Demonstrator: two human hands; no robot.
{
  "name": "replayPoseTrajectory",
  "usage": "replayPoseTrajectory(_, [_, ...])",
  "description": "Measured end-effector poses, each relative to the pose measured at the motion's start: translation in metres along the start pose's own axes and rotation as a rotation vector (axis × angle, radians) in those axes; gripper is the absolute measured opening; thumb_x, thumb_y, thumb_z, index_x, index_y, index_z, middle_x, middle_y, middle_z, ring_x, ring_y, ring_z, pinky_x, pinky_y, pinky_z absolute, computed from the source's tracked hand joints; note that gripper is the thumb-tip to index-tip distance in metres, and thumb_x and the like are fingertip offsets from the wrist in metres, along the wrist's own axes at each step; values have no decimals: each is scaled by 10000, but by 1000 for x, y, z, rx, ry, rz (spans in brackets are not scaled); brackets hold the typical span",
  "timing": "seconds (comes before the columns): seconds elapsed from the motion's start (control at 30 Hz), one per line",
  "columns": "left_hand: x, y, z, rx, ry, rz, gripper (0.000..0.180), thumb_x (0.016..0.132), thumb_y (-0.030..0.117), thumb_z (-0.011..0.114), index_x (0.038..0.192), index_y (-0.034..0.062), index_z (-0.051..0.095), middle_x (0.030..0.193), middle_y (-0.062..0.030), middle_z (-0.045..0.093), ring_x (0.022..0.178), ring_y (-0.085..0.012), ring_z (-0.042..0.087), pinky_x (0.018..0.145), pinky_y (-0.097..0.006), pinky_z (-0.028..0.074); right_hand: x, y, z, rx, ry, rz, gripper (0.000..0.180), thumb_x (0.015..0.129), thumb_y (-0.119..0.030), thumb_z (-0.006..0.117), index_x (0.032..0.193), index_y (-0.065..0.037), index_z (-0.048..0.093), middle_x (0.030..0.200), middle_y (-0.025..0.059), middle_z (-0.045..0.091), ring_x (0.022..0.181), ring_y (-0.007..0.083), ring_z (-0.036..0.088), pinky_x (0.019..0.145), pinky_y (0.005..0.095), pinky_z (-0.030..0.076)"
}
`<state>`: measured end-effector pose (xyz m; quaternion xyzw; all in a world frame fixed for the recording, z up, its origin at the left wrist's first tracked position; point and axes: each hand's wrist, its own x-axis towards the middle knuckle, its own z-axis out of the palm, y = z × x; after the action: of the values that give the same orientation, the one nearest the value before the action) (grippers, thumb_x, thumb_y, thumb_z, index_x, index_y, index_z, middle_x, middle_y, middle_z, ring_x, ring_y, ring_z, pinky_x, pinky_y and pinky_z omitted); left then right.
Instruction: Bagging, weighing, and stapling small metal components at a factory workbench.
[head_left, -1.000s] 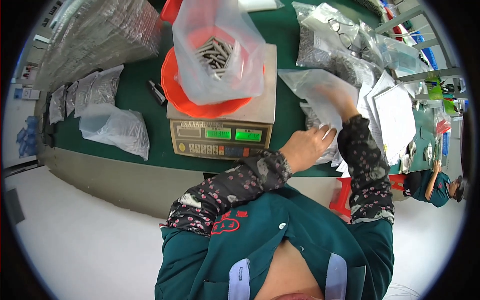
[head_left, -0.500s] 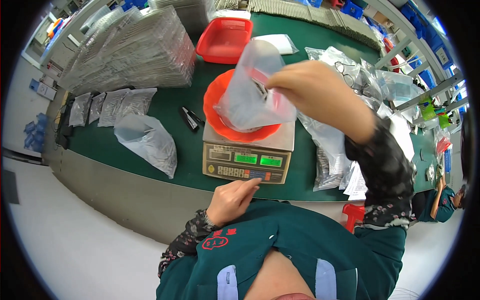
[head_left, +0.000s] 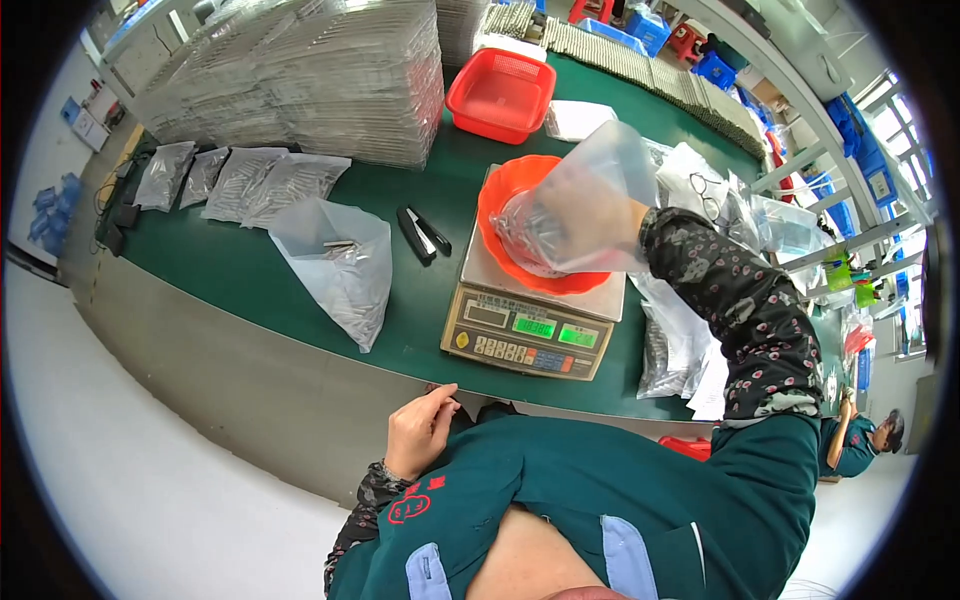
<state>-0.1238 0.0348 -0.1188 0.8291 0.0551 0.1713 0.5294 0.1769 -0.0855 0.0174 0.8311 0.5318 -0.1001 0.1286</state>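
Observation:
My right hand is inside a translucent plastic bag; the film blurs its fingers, and whether they grip anything is hidden. Small metal parts show through the bag's lower end. The bag rests in a scalloped orange-red bowl on a digital weighing scale with lit green displays. My left hand hovers by the table's front edge, loosely closed and empty, its index fingertip near the edge. Left of the scale lie a black stapler and an unsealed bag of metal parts.
Several filled bags line the table's left side before tall stacks of clear plastic trays. A red basket stands behind the bowl. Bags and papers lie right of the scale, with eyeglasses farther back. Another person sits far right.
My right hand has gone from above the bag down into it. My left hand has drawn back from the scale's keys to the table edge. The whole view has shifted.

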Motion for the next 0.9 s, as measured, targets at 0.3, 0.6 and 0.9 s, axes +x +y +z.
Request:
replayPoseTrajectory(0.3, [8,-12,7,70,-54,-9,163,767,45,566,929,43,582,716,-70,629,656,-224,618,570,-306,486,-6,3,0,-6,149,-89,252,638,-147,604,856,-26,572,755,161,575,707,277,584,633,339,464])
replayPoseTrajectory(0.6, [7,-12,16,113,-115,13,133,772,51,560,902,44,588,730,-71,629,671,-225,618,575,-307,486,-22,38,7,221,336,-163,172,730,-172,595,837,-39,570,677,119,563,605,235,564,543,313,444])
replayPoseTrajectory(0.9, [17,-4,35,103,-203,39,138,764,31,563,899,44,587,734,-72,632,662,-212,620,573,-292,488,-94,24,-51,1208,92,546,212,817,-264,553,830,-53,533,631,-26,496,459,40,415,375,183,309])
